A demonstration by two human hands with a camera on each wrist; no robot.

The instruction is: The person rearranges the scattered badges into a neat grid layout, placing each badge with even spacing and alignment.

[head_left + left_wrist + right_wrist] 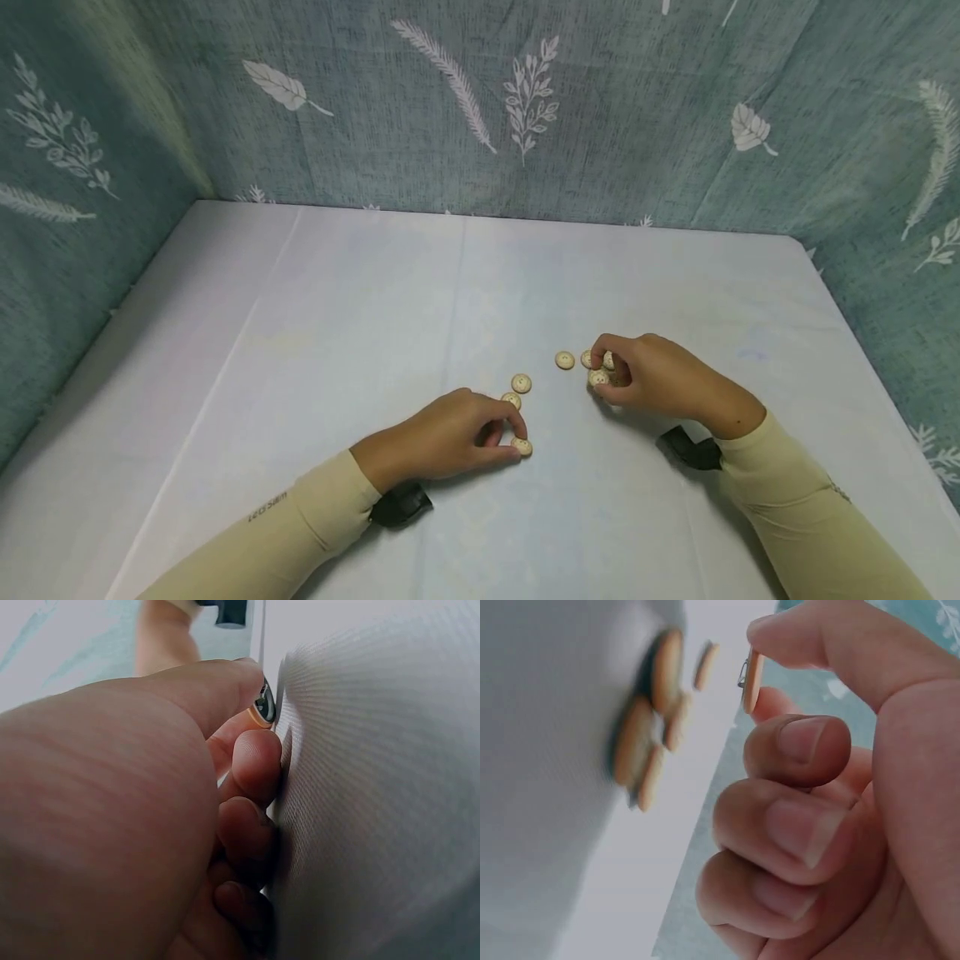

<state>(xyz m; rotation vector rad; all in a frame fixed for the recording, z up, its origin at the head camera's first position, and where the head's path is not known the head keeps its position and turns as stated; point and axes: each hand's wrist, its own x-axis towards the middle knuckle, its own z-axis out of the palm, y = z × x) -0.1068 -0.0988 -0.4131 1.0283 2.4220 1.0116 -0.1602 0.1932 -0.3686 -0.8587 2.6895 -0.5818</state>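
My left hand [461, 437] pinches a round pale wooden button [522, 447] between thumb and index finger. In the left wrist view, the same button [264, 703] shows a dark fitting and stands on edge by the cloth, partly hidden by the thumb. My right hand [663, 379] holds another button [598, 377] by thumb and index fingertip. The right wrist view shows this button [754, 681] raised off the table, a small metal wire fitting on its back. Its other fingers are curled inward.
Two loose buttons [521, 383] lie just beyond my left hand. More buttons [565, 360] lie around my right fingertips, some partly covered. A white cloth covers the table [360, 292]; leaf-patterned green fabric [360, 108] hangs behind it. Each wrist carries a black device [692, 450].
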